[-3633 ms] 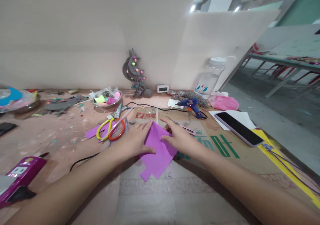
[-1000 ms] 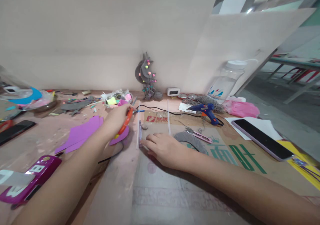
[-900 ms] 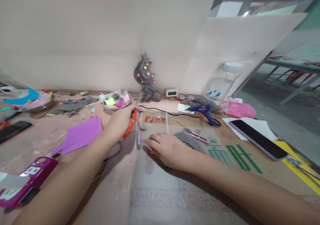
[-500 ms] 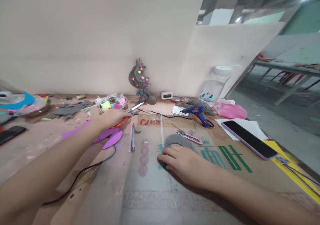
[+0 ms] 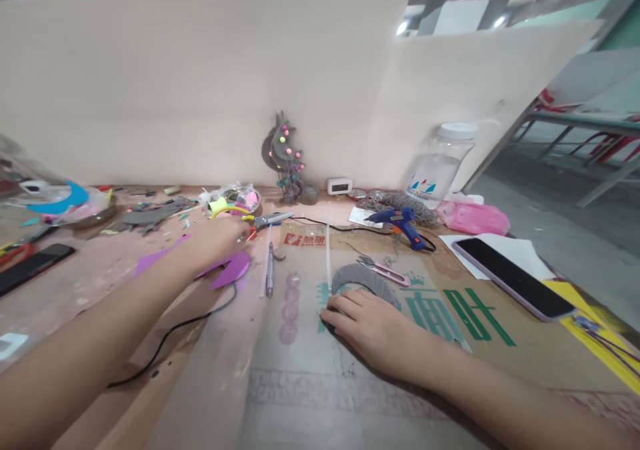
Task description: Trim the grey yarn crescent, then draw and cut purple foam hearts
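My left hand (image 5: pixel 227 238) is closed around a pair of scissors (image 5: pixel 273 219) at the back left of the cardboard. Its silver blades point right, and yellow and orange handle parts show by my fingers. My right hand (image 5: pixel 367 323) lies over a grey yarn-wrapped crescent (image 5: pixel 357 277), fingers curled on its lower end; the thumb is hidden. Just behind the crescent rests a pink-handled thread snipper (image 5: pixel 389 273). A purple crescent-shaped piece (image 5: pixel 233 270) is beside my left wrist. Between my hands lies a pen (image 5: pixel 271 270).
A blue glue gun (image 5: pixel 403 223) stands behind the cardboard (image 5: pixel 300 403), its black cable running left. At the wall are a decorated grey moon ornament (image 5: pixel 283 150), a small clock (image 5: pixel 340 186) and a water bottle (image 5: pixel 440 163). One phone (image 5: pixel 515 278) lies right, another (image 5: pixel 35 269) left.
My left hand has turned the scissors, so the yellow handle shows and the blades lie flatter. My right hand stays on the grey crescent. The view has shifted slightly left.
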`<move>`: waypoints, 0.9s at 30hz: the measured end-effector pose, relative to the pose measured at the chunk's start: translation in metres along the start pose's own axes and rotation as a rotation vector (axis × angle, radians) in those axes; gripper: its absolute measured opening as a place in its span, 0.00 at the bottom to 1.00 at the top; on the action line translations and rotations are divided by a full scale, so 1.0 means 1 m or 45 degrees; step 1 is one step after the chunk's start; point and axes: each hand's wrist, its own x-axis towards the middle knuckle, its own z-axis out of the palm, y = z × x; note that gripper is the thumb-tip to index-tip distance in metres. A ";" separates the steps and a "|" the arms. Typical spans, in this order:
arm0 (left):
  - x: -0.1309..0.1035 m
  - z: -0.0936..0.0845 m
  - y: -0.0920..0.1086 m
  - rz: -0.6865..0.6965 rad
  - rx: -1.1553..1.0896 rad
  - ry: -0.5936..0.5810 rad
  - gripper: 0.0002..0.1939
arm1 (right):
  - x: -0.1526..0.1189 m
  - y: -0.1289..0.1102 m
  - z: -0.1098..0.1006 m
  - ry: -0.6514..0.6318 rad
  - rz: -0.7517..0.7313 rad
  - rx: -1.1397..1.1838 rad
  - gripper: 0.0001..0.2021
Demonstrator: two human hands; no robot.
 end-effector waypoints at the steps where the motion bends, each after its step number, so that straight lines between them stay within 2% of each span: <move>1: -0.011 0.002 0.002 -0.045 0.039 -0.051 0.10 | 0.000 0.000 0.001 0.011 -0.002 0.004 0.14; 5: -0.051 0.013 0.009 -0.125 0.124 -0.203 0.18 | 0.000 0.001 0.003 0.016 -0.015 -0.031 0.14; 9: -0.068 0.018 0.017 -0.135 0.157 -0.229 0.16 | 0.001 0.000 0.003 -0.013 -0.030 -0.074 0.15; 13: -0.070 0.019 0.025 -0.195 0.131 -0.216 0.14 | 0.002 0.004 0.003 -0.021 0.025 0.051 0.18; 19: -0.068 0.025 0.032 -0.244 -0.075 -0.078 0.18 | 0.001 0.013 0.000 -0.124 0.134 0.287 0.22; 23: -0.060 0.029 0.025 -0.296 -0.296 -0.067 0.19 | -0.013 0.025 -0.004 -0.143 0.210 0.305 0.22; 27: -0.061 0.015 0.012 -0.323 -0.510 -0.047 0.18 | -0.039 0.047 -0.008 -0.136 0.334 0.264 0.23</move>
